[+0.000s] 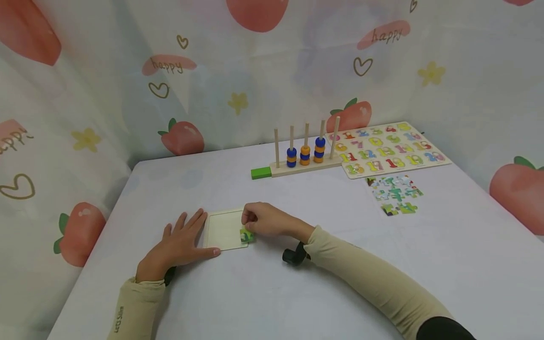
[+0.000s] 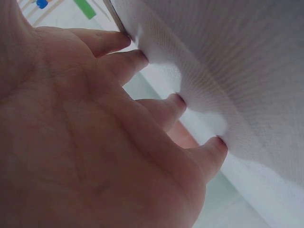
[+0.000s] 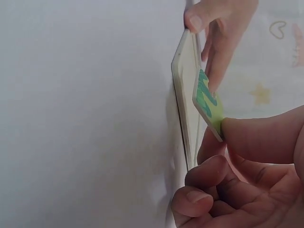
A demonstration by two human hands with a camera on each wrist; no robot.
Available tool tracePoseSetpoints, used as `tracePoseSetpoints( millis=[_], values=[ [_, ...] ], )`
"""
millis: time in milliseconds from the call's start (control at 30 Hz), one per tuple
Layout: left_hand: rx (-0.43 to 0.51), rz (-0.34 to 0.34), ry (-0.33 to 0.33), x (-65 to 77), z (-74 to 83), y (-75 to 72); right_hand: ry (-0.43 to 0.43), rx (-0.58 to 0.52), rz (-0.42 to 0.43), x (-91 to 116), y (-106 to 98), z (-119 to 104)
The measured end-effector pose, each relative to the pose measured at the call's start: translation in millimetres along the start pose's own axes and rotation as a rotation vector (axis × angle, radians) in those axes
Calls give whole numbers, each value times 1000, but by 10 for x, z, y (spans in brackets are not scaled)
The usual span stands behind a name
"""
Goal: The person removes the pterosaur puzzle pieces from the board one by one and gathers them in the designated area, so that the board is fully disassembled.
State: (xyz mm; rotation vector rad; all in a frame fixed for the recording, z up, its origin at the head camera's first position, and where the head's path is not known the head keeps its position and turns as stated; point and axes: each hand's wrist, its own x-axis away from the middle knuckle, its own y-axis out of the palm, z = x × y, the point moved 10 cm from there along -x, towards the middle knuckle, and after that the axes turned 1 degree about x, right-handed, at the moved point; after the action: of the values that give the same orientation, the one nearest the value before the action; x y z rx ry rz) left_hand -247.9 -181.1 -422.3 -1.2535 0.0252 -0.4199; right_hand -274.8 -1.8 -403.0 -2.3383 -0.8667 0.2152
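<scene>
A shallow cream puzzle tray (image 1: 223, 230) lies on the white table with a bare base showing. Along its left side my left hand (image 1: 176, 246) rests with spread, straight fingers, the thumb at the tray's near edge. Fingertips (image 2: 176, 100) of that hand touch the cloth in the left wrist view. My right hand (image 1: 268, 220) pinches a green puzzle piece (image 1: 246, 235) between thumb and finger at the tray's near right corner. In the right wrist view the piece (image 3: 207, 102) is tilted above the tray (image 3: 186, 78), its other fingers curled beneath.
Several loose puzzle pieces (image 1: 397, 192) lie to the right. Behind stands a wooden bead counter (image 1: 306, 169) with blue and orange rings and a green end block (image 1: 261, 173). A number board (image 1: 386, 147) lies at the back right, before a printed curtain (image 1: 272, 71).
</scene>
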Motion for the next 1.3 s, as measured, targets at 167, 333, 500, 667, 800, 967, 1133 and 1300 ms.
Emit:
tracePoseSetpoints(
  millis=[167,333,500,667,800,967,1133,1300],
  values=[
    [2,0,0,5,0,-9,11,-3,11,63,-76,63],
    [-10,-1,-10,-7,-5,3,32,-15,32,147,-147,123],
    [-12,5,-3,-6,-13,6,41,-25,49,232,-235,157],
    [-4,9,13,1,-3,-2,53,-35,65,311,-331,206],
    [3,4,10,-2,-3,2,56,-41,76,383,-409,233],
    [13,1,9,-5,-6,6,64,-48,108,466,-515,264],
    [10,4,12,-7,-5,6,72,-73,137,556,-611,320],
    [14,3,6,-7,-9,11,91,-86,162,643,-704,398]
  ],
)
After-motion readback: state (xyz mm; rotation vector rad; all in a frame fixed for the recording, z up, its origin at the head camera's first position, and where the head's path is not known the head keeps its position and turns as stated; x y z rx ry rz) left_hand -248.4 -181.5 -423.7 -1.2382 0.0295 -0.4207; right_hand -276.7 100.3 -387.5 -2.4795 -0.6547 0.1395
